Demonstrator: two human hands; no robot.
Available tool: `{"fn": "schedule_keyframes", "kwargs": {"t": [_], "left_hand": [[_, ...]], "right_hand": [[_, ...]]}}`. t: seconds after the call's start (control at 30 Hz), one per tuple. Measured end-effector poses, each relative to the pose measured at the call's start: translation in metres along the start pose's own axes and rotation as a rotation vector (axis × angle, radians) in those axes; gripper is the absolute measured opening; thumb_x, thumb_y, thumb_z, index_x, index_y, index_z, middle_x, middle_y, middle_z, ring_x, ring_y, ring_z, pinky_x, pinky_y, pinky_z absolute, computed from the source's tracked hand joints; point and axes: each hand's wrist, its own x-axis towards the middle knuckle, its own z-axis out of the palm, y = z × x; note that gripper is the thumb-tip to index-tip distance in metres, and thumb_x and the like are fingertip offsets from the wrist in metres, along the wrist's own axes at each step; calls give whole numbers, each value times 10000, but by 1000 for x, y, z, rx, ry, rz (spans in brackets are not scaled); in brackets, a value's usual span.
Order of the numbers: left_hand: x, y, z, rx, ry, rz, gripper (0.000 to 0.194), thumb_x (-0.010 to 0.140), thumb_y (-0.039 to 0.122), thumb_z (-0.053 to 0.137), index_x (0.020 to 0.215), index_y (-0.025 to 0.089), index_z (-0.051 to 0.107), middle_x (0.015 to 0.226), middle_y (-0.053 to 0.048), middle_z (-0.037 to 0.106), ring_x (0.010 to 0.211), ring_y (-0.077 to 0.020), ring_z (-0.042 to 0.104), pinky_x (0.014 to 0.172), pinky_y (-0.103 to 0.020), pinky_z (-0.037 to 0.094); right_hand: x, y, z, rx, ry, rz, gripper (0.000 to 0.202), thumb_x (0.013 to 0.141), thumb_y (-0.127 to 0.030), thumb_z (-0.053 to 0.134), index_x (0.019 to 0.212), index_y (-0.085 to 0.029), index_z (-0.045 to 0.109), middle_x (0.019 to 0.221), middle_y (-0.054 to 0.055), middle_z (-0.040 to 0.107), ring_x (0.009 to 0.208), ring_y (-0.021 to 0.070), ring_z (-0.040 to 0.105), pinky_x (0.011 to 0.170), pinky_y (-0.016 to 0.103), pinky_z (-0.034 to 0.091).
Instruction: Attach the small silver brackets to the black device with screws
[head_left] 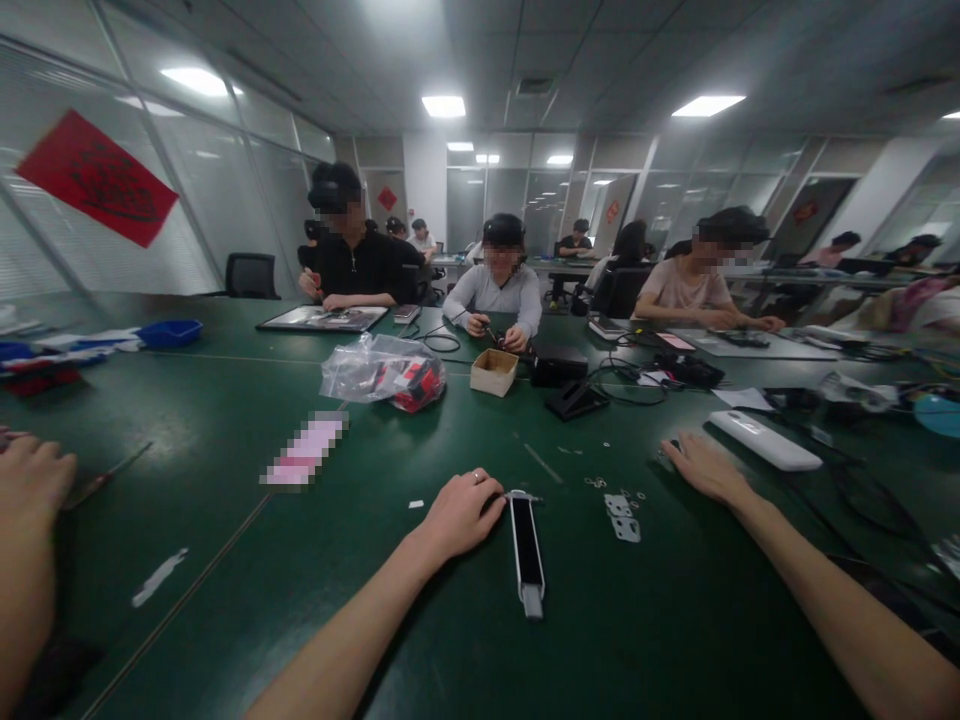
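My left hand (466, 512) rests on the green table, its fingers curled and closed on the top end of a slim device (528, 545) with a white frame and a long black panel. A thin metal piece (534, 498) crosses that end; whether it is attached I cannot tell. To the right, my right hand (705, 466) reaches out low over the table with fingers extended, slightly blurred. By its fingertips is a small greyish thing (664, 457), too blurred to name. Between my hands lie flat metal plates (622, 520) with holes and several small rings (596, 482).
A co-worker's hand (34, 475) is at the left edge beside a thin pointed tool (112, 474). Ahead are a clear plastic bag (356, 368), a small box (493, 373) and a black stand (576, 400). A white case (765, 440) and cables lie right. Several people sit opposite.
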Motion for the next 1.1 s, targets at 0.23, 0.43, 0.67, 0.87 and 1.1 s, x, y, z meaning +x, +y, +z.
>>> {"fn": "schedule_keyframes", "kwargs": {"t": [0.23, 0.43, 0.67, 0.87, 1.1], "left_hand": [[1, 2, -1, 27, -14, 8, 246, 920, 309, 408, 977, 196, 619, 952, -51, 601, 852, -169, 576, 787, -290, 452], [0, 3, -3, 37, -22, 3, 243, 920, 312, 413, 978, 197, 619, 926, -50, 600, 840, -170, 575, 769, -284, 451], [0, 3, -3, 41, -18, 1, 237, 917, 312, 419, 985, 196, 615, 914, -48, 596, 827, -170, 570, 740, -280, 444], [0, 2, -2, 46, -17, 14, 224, 918, 311, 423, 977, 198, 608, 911, -46, 594, 806, -169, 567, 718, -279, 433], [0, 1, -1, 61, -11, 22, 211, 916, 302, 429, 985, 195, 597, 916, -46, 590, 819, -171, 566, 723, -279, 430]], "right_hand": [[-43, -44, 10, 17, -186, -272, 723, 880, -557, 244, 1418, -75, 285, 1500, 125, 198, 1385, 233, 149, 1135, 428, 150], [-95, -86, 3, 275, -272, -433, 690, 894, -603, 210, 1445, -190, 247, 1505, 48, 177, 1375, 237, 165, 1134, 448, 181], [-106, -103, -12, 530, -311, -423, 622, 929, -552, 162, 1461, -231, 160, 1505, 10, 175, 1367, 209, 211, 1126, 441, 218], [-51, -102, 1, 328, -169, -309, 673, 926, -527, 126, 1417, -104, 304, 1481, 109, 267, 1383, 200, 164, 1149, 422, 121], [-70, -99, -2, 311, -280, -455, 619, 930, -510, 115, 1398, -185, 358, 1475, 61, 289, 1372, 188, 210, 1143, 455, 134]]}}
